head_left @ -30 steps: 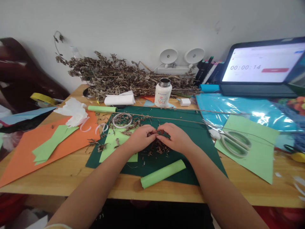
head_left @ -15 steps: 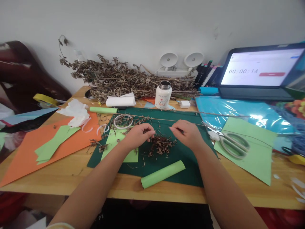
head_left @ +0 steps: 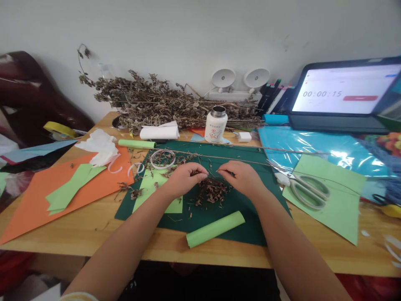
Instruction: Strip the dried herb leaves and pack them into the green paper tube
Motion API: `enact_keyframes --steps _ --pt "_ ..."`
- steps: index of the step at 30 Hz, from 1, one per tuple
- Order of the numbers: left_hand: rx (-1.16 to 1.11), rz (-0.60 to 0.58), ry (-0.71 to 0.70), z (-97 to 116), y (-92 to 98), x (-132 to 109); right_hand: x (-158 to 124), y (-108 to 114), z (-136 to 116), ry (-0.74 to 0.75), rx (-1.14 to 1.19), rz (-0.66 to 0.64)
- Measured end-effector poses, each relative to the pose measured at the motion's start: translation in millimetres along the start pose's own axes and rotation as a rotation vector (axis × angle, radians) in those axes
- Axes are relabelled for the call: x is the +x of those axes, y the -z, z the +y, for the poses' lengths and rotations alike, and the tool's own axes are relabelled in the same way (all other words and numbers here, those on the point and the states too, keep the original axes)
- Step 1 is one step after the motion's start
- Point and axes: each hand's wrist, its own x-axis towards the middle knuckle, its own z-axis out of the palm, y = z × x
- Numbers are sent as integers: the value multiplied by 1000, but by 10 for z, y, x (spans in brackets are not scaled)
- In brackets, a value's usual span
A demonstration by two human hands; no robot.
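Note:
My left hand (head_left: 184, 177) and my right hand (head_left: 239, 177) hover close together over a small heap of dried leaves (head_left: 213, 191) on a dark green sheet (head_left: 250, 200). Both hands have their fingers curled into a pinch. A thin dry twig (head_left: 213, 172) seems to run between the fingertips, though it is too fine to be sure. A long bare stem (head_left: 238, 159) lies across the sheet just beyond the hands. A rolled light-green paper tube (head_left: 215, 229) lies near the table's front edge.
A big pile of dried branches (head_left: 163, 102) lies at the back, with a white bottle (head_left: 215, 124), a tape ring (head_left: 162, 159) and a tissue roll (head_left: 159, 132). Scissors (head_left: 305, 187) rest on light-green paper (head_left: 338, 209) at right. An orange sheet (head_left: 37, 200) lies left; a tablet (head_left: 344, 94) shows a timer.
The hands drew apart half a second ago and have come back towards each other above the leaf heap. The timer went from 14 to 15.

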Motion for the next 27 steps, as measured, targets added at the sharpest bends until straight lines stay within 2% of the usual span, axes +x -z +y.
enact_keyframes --steps 6,9,11,14,16,21,27 --pt "170 69 -175 -29 11 17 -9 -9 141 -283 -90 150" --pt "147 49 -166 -32 -5 17 -14 14 146 -349 -101 208" --pt "123 18 -127 -23 -23 10 -9 21 78 -257 -12 203" --pt "105 -28 -111 -2 -50 -4 6 -7 -76 19 219 98" --pt "84 -44 -106 11 -61 -11 14 -45 -157 95 336 41" --pt "3 -33 -90 28 -68 -28 25 -123 -204 48 429 -19" --pt "42 -38 -114 34 -73 -46 28 -142 -206 -67 462 -65"
